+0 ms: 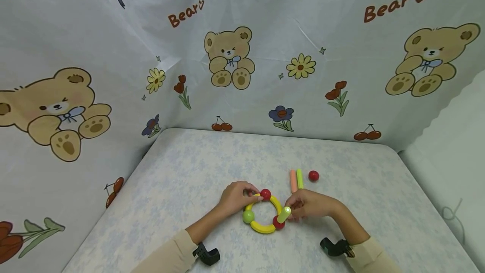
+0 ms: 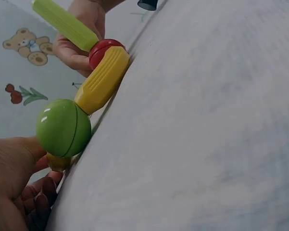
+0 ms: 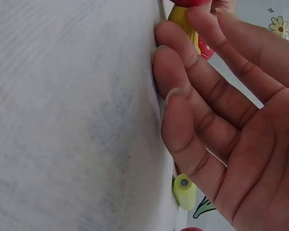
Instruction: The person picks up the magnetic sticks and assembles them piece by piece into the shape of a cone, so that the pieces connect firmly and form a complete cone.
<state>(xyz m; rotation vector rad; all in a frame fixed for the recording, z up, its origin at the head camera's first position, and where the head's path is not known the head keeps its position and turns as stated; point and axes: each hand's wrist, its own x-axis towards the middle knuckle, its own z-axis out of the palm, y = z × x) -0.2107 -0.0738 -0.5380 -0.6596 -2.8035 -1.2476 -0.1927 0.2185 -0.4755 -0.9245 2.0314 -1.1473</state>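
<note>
A ring of yellow curved rods [image 1: 263,227] and balls lies on the table. A green ball [image 1: 248,216] is on its left, one red ball [image 1: 265,194] at the back, and another red ball [image 1: 278,223] at the front right. From that front red ball a lime rod [image 1: 284,215] rises at a tilt. My left hand [image 1: 236,198] grips the yellow curved rod between the green ball and the back red ball, thumb over it. My right hand [image 1: 313,204] holds the front red ball with thumb and index finger; its other fingers [image 3: 180,120] curve loosely near the tabletop.
Behind my right hand, a salmon rod [image 1: 293,180] and a second lime rod [image 1: 299,178] lie side by side. A loose red ball [image 1: 313,175] sits to their right. The pale patterned table [image 1: 212,155] meets a bear-print cloth [image 1: 265,108] at its back edge.
</note>
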